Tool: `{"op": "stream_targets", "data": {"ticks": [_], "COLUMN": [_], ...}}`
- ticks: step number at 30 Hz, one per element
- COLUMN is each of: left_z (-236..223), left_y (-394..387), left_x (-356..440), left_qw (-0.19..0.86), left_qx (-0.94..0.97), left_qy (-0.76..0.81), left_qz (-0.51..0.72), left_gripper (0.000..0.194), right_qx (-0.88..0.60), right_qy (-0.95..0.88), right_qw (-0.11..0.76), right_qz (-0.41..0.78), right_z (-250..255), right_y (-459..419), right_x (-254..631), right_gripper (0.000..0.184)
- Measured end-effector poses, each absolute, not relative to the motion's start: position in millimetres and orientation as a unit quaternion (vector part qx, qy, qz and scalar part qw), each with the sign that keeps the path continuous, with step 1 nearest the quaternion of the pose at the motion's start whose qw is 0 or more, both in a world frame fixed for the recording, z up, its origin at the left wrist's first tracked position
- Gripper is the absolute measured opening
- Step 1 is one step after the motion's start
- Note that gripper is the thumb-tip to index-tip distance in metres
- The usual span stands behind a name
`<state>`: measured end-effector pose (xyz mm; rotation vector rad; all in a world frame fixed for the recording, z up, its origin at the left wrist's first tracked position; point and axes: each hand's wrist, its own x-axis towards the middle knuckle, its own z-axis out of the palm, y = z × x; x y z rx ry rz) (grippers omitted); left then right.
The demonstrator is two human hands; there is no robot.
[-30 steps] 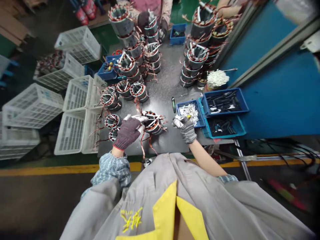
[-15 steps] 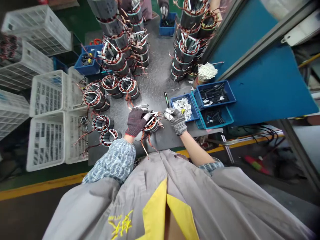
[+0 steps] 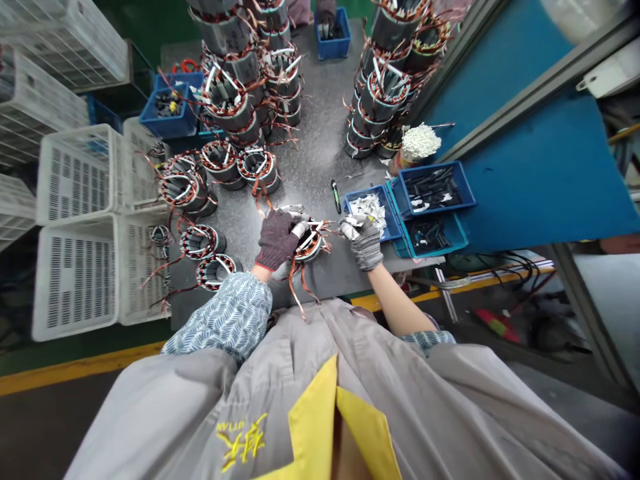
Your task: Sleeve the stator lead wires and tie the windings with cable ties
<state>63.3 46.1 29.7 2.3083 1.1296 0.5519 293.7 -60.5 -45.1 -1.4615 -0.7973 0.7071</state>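
Observation:
A wound motor stator (image 3: 311,245) with copper windings and loose copper leads lies on the dark worktable (image 3: 320,137), right in front of me. My left hand (image 3: 279,239), in a dark knit glove with white fingertips, grips its left side and partly hides it. My right hand (image 3: 365,243), in a grey knit glove, pinches white paper slips (image 3: 347,230) just right of the stator. Behind that hand sits a blue tray of white paper scraps (image 3: 367,210).
Tall stacks of wound stators (image 3: 230,87) stand along the table's far side, and more lie at left. White plastic crates (image 3: 75,280) sit beyond the left edge. Blue trays of dark parts (image 3: 433,190) lie at right. A co-worker's gloved hand (image 3: 326,10) shows at the far end.
My right hand has moved closer to the stator, still holding the white slips. My left hand has closed further over the stator. The whole view has swung as my head turned.

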Motion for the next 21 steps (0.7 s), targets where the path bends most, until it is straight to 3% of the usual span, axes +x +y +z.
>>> {"op": "stream_targets", "data": {"ticks": [6,11,15,21], "left_z": [29,33,31,34], "left_y": [40,38,39,41], "left_x": [63,61,61,57], "left_qw": [0.245,0.254,0.256,0.258], "left_qx": [0.843,0.838,0.841,0.856], "left_qy": [0.431,0.437,0.435,0.410], "left_qz": [0.209,0.206,0.195,0.181], "left_gripper": [0.021,0.022,0.024,0.026], "right_qx": [-0.650,-0.677,-0.674,-0.619], "right_qy": [-0.370,-0.491,-0.534,-0.671], "right_qw": [0.602,0.510,0.458,0.268], "right_qz": [0.281,0.204,0.225,0.307], "right_z": [-48,-55,-50,-13], "right_y": [-56,-55,-48,-28], "right_x": [288,293,294,303], "right_gripper": [0.042,0.024,0.020,0.026]}}
